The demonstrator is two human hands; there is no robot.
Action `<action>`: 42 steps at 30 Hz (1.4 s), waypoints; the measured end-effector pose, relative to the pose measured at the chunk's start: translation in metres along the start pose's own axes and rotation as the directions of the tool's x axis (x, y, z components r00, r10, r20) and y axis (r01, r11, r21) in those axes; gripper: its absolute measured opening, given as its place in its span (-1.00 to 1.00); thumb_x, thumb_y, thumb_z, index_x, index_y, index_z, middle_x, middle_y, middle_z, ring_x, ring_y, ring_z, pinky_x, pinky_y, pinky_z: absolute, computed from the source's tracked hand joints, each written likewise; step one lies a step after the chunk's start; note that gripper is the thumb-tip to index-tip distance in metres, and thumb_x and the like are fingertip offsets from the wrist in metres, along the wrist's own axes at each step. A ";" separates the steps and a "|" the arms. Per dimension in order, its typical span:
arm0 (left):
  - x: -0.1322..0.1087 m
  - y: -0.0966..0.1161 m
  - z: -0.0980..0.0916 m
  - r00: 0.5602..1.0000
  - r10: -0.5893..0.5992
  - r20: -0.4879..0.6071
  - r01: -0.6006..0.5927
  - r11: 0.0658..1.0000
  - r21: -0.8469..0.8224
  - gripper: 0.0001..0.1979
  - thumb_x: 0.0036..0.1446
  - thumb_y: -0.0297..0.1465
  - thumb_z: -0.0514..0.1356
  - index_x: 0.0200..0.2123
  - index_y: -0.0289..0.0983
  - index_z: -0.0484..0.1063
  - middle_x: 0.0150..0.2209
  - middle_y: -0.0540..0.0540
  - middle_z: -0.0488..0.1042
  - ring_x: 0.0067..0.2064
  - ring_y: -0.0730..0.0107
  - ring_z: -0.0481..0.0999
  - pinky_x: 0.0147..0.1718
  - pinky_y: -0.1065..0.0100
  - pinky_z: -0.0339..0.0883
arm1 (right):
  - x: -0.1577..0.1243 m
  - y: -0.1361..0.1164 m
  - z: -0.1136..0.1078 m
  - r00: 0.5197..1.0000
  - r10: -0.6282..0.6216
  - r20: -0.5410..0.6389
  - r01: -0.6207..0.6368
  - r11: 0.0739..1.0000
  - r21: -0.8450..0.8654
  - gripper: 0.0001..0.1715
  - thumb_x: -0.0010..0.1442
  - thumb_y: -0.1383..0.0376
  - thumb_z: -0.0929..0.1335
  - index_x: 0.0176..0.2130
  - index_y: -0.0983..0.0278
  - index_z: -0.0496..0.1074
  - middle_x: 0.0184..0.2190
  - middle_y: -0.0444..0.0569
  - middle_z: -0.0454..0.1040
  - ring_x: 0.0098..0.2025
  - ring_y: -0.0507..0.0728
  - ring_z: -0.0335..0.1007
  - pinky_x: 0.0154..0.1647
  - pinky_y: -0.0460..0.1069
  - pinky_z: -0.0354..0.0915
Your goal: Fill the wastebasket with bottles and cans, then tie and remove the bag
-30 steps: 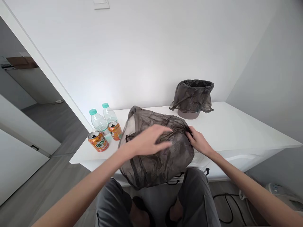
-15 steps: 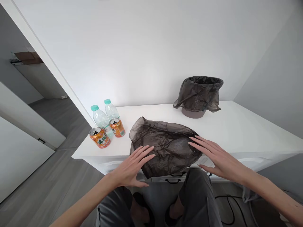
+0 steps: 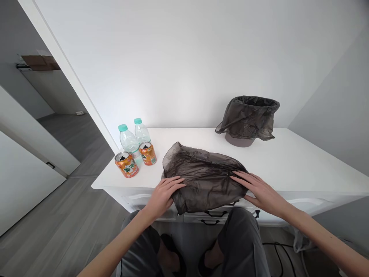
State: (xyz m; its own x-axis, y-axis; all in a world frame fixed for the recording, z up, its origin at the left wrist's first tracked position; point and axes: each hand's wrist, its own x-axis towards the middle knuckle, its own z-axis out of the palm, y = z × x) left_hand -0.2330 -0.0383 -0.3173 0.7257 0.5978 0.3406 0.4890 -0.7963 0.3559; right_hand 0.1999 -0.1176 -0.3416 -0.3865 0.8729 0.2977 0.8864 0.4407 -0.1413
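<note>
A dark translucent garbage bag (image 3: 207, 175) lies crumpled at the front of the white cabinet top, its near part hanging over the edge. My left hand (image 3: 163, 194) is on the bag's left side, fingers over the plastic and thumb tucked by its lower edge. On the right end, my right hand (image 3: 259, 192) has its fingers on top and its thumb at the near edge. Both hands appear closed lightly on the bag, though the thumb tips are partly hidden by it.
Two orange cans (image 3: 127, 165) and two clear bottles (image 3: 128, 141) with green caps stand at the left end. A small bin (image 3: 240, 141) lined with a dark bag stands at the back right by the wall. Black drawer handles (image 3: 216, 214) are below the edge.
Both hands have come down onto the bag, and their thumbs have closed in towards its near edge. The bag's near part has flattened slightly. The view has shifted a little.
</note>
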 end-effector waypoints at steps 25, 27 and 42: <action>0.093 0.028 0.037 0.998 0.025 0.059 -0.040 0.963 0.266 -0.40 0.47 -0.03 -0.05 0.43 -0.17 0.21 0.48 -0.23 0.17 0.51 -0.06 0.07 0.40 -0.10 0.08 | 0.049 -0.007 -0.012 0.750 0.644 0.152 -0.654 0.687 0.316 -0.27 0.15 -0.14 0.32 0.14 0.24 0.35 -0.07 0.13 0.55 -0.19 0.25 0.52 -0.19 0.08 0.39; 0.092 0.012 0.039 0.993 -0.053 0.105 0.022 0.961 0.276 -0.41 0.50 -0.05 -0.10 0.44 -0.14 0.21 0.49 -0.21 0.15 0.50 -0.09 0.10 0.38 -0.14 0.11 | 0.044 -0.001 -0.013 0.742 0.651 0.160 -0.665 0.687 0.291 -0.22 0.12 -0.17 0.34 0.13 0.26 0.39 -0.03 0.18 0.55 -0.16 0.28 0.54 -0.15 0.11 0.42; 0.082 0.014 0.019 0.993 0.111 0.034 -0.116 0.978 0.172 -0.53 0.50 -0.29 -0.07 0.38 -0.17 0.29 0.40 -0.16 0.33 0.47 0.12 0.19 0.41 0.01 0.15 | 0.050 -0.124 -0.111 0.687 0.449 0.571 -0.644 0.013 0.765 -0.39 0.10 0.02 0.58 0.09 0.14 0.58 0.15 0.03 0.59 0.20 0.32 0.51 0.14 0.07 0.49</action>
State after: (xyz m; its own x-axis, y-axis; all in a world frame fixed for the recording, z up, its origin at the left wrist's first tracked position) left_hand -0.1573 -0.0024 -0.3005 0.7917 0.5019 0.3481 0.4779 -0.8640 0.1589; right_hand 0.0985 -0.1520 -0.2041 -0.0133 0.9172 -0.3983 0.0655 -0.3966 -0.9156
